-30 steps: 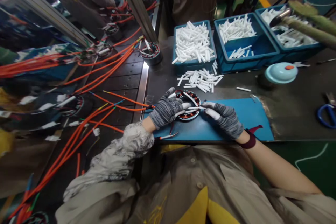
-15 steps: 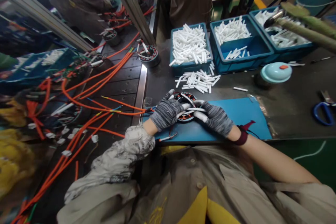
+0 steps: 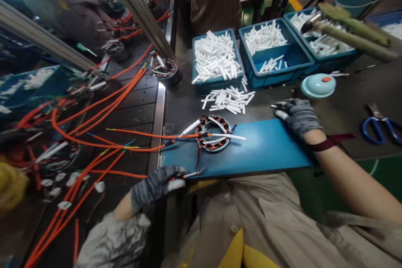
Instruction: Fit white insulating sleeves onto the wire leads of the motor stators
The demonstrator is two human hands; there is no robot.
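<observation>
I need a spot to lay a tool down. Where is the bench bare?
Bare: the blue mat between the wound stator ring and the right hand, and dark benchtop before the blue-handled scissors. Crowded: loose white tubes under the blue bins.

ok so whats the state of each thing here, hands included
left hand: gloved, pinching a wire end at the mat's near edge
right hand: gloved, fingertips on a loose white tube
stator: flat on the blue mat, untouched
left bin: heaped with white tubes
middle bin: partly filled
scissors: lying closed
</observation>
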